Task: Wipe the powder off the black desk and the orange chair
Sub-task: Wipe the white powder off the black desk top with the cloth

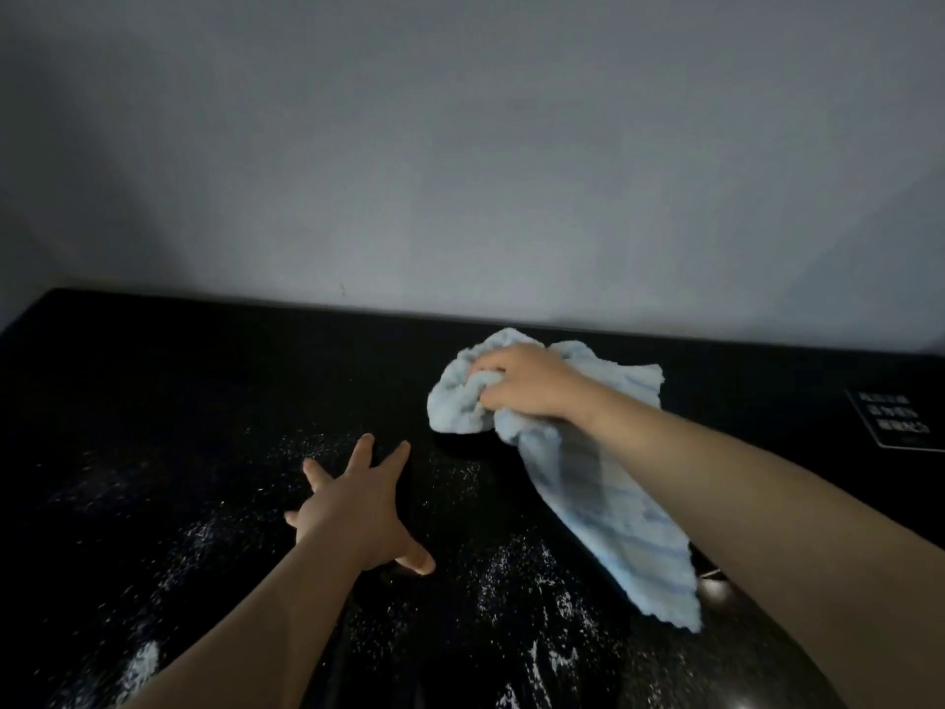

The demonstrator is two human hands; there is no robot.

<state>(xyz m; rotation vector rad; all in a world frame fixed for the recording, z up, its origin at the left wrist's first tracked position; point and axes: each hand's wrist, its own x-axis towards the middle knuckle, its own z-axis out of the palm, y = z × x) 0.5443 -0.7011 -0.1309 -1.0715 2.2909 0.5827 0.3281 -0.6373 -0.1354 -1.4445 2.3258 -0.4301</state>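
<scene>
The black desk (179, 381) fills the lower half of the head view. White powder (516, 580) is scattered over its middle and near part, with a thicker patch at the lower left. My right hand (521, 381) grips a bunched light-blue striped cloth (613, 514) near the desk's far edge; the cloth's loose end trails back under my forearm. My left hand (358, 509) lies flat on the desk with fingers spread, to the left of the cloth and among the powder. The orange chair is out of view.
A plain grey wall (460, 171) rises directly behind the desk's far edge. A small dark label with white lettering (895, 419) lies on the desk at the far right.
</scene>
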